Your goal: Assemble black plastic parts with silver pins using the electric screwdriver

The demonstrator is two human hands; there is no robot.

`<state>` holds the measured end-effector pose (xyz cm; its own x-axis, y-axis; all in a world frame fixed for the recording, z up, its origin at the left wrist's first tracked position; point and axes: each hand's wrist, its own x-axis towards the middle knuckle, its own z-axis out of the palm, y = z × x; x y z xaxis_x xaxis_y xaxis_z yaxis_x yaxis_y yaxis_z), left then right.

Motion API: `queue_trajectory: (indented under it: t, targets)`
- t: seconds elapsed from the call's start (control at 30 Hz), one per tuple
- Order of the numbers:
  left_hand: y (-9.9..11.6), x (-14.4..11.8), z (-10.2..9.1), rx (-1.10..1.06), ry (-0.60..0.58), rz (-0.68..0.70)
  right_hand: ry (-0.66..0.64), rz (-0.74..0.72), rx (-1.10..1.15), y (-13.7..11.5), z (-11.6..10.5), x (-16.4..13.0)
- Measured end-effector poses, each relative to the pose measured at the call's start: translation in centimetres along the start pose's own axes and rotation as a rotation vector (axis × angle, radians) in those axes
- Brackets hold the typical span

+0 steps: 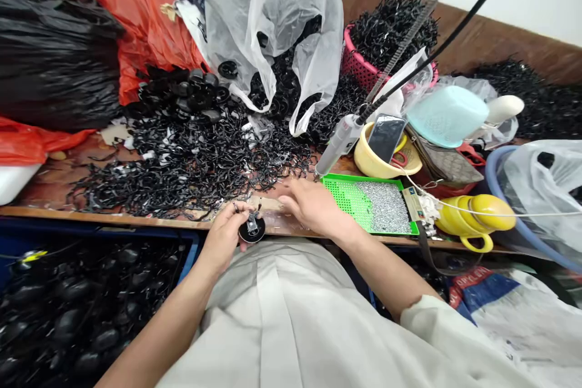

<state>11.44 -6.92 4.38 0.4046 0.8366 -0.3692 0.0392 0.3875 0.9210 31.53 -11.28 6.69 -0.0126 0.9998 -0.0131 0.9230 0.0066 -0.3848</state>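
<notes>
My left hand (pixel 226 231) holds a small round black plastic part (pixel 251 229) with a metal clip on it, just at the table's front edge. My right hand (pixel 313 206) rests palm down on the wooden table (pixel 59 191), its fingers curled beside the part; whether it pinches anything is hidden. A hanging electric screwdriver (pixel 339 142) points down just beyond my right hand. A green tray (pixel 350 197) with a heap of small silver screws lies to the right of that hand.
A large pile of thin black plastic pieces (pixel 182 163) covers the table's middle. Behind stand a clear bag (pixel 277 24), orange bags (pixel 145 24), a pink basket (pixel 364 66), a yellow bowl with a phone (pixel 386 136) and a yellow jug (pixel 482 218). A blue crate of black parts (pixel 68 315) sits lower left.
</notes>
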Motion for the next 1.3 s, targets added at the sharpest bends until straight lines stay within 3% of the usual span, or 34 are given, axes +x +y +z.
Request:
queue_trajectory:
  t: [0.07,0.13,0.2,0.27,0.37,0.43,0.53,0.6,0.73,0.83,0.9,0.97,1.03,1.1,1.2,1.3]
  targets:
    - [0.1,0.0,0.4,0.0,-0.021,0.004,-0.001,0.075,-0.24,0.8,-0.1,-0.3]
    - [0.1,0.1,0.7,-0.009,-0.043,0.011,-0.034,0.047,-0.328,1.0,0.3,-0.5]
    - [-0.1,0.0,0.8,-0.013,-0.032,0.034,-0.075,-0.086,-0.288,1.0,0.6,-0.4]
    - [-0.2,0.0,0.7,0.004,0.01,0.061,-0.088,-0.115,-0.217,1.3,0.2,0.4]
    - [-0.4,0.0,1.0,0.081,0.024,0.076,-0.035,0.091,-0.188,2.5,-0.9,2.8]
    - [-0.4,0.4,2.0,0.184,-0.049,0.061,-0.004,0.171,-0.18,3.5,-1.2,4.6]
    - [-0.2,2.0,4.0,0.386,-0.135,0.083,0.003,0.198,-0.126,4.4,-1.1,6.3]
    - [0.2,3.3,4.7,0.448,-0.073,0.161,0.0,0.184,-0.057,4.5,-0.9,6.6]
    - [1.2,4.2,3.9,0.427,0.088,0.296,0.004,0.134,0.153,4.0,-1.0,5.5]
    - [1.3,2.3,2.9,0.388,0.087,0.406,-0.035,0.088,0.332,2.7,-0.1,3.7]
    - [1.0,0.4,2.4,0.379,0.039,0.486,-0.072,0.09,0.598,1.4,1.2,2.4]
    - [0.5,-1.3,2.0,0.39,0.035,0.523,-0.076,0.164,1.022,-0.1,2.9,1.3]
    - [-0.2,-2.5,1.5,0.386,0.096,0.501,-0.063,0.264,1.405,-1.6,4.3,0.5]
    - [-0.8,-3.1,0.8,0.339,0.157,0.437,-0.071,0.31,1.587,-2.9,5.2,-0.2]
    - [-1.4,-3.1,0.0,0.163,0.188,0.342,-0.097,0.293,1.668,-4.1,5.7,-0.9]
    - [-1.3,-2.8,-0.3,-0.044,0.197,0.31,-0.089,0.243,1.611,-4.5,5.9,-1.4]
